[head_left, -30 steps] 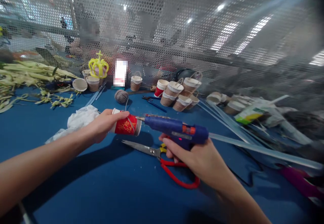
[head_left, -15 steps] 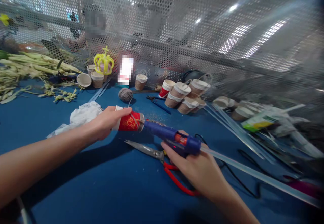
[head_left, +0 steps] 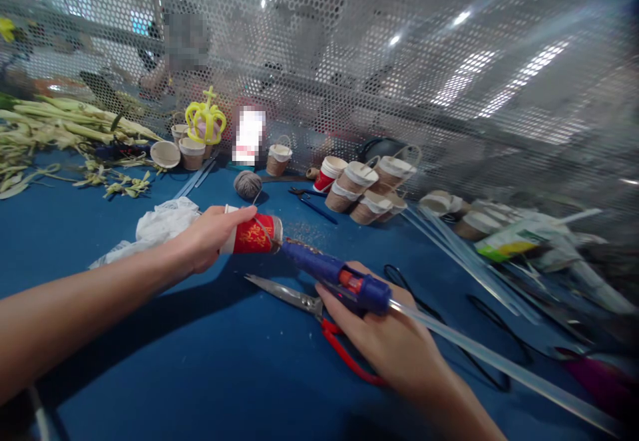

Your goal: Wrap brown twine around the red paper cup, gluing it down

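My left hand (head_left: 212,238) grips a red paper cup (head_left: 255,233) with gold characters, tipped on its side with its base to the right. Grey yarn (head_left: 263,227) runs from under my thumb across the cup, and the cup's base end has a band of wound yarn. My right hand (head_left: 382,328) is closed around a blue hot glue gun (head_left: 324,263), a long clear glue stick (head_left: 479,348) sticking out of its back. The gun's nozzle is at the lower edge of the cup's base; whether it touches I cannot tell. Red-handled scissors (head_left: 294,296) lie beneath the gun.
A grey yarn ball (head_left: 247,185) and white cloth (head_left: 167,220) lie beyond my left hand. Pliers (head_left: 313,205), several wrapped cups (head_left: 359,178) and clear glue sticks (head_left: 459,258) lie farther back and right. A perforated metal screen (head_left: 319,68) rises behind; a black cord (head_left: 439,321) trails right.
The cup and my left hand have shifted slightly left and up. The glue gun has moved a little left and down, its nozzle now at the lower edge of the cup's base.
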`<state>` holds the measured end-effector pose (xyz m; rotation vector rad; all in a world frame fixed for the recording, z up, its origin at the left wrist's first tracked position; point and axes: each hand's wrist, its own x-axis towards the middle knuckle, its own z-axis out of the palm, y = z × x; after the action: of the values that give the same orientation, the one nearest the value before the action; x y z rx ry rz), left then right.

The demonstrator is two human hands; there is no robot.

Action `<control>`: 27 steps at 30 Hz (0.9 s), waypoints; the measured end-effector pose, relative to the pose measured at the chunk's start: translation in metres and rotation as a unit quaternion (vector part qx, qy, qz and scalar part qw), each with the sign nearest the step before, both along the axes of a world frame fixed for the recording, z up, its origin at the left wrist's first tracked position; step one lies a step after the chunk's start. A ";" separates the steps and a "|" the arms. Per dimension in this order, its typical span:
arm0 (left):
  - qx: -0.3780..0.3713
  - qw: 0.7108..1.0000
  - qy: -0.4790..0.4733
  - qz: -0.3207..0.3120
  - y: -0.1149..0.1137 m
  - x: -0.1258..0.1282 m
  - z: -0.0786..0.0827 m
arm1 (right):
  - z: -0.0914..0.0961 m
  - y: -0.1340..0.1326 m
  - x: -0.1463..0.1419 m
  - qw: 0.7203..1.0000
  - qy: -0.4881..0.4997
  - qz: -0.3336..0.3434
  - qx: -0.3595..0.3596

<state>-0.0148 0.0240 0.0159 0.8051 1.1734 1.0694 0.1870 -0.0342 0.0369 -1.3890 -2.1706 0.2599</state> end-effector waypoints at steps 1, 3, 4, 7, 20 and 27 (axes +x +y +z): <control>-0.002 1.000 0.002 0.002 0.000 0.000 0.000 | -0.001 0.000 0.001 1.000 -0.004 0.001 0.002; -0.003 1.000 0.009 0.006 0.000 0.000 -0.002 | -0.004 0.000 0.002 1.000 -0.007 0.002 0.002; -0.002 1.000 0.012 0.005 0.000 0.000 -0.002 | -0.005 0.000 0.003 1.000 -0.006 0.001 -0.002; 0.011 1.000 0.017 -0.012 -0.002 0.000 -0.005 | -0.005 0.000 0.004 1.000 0.006 -0.009 -0.016; 0.161 0.980 0.089 -0.081 -0.012 0.004 -0.011 | 0.009 -0.001 0.000 1.000 0.016 -0.017 -0.007; 0.200 0.966 0.157 -0.054 -0.011 -0.001 -0.012 | 0.008 -0.003 0.000 1.000 0.015 -0.008 -0.011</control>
<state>-0.0154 0.0135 0.0037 1.3803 1.1722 1.1321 0.1872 -0.0373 0.0451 -1.4038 -2.1374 0.2974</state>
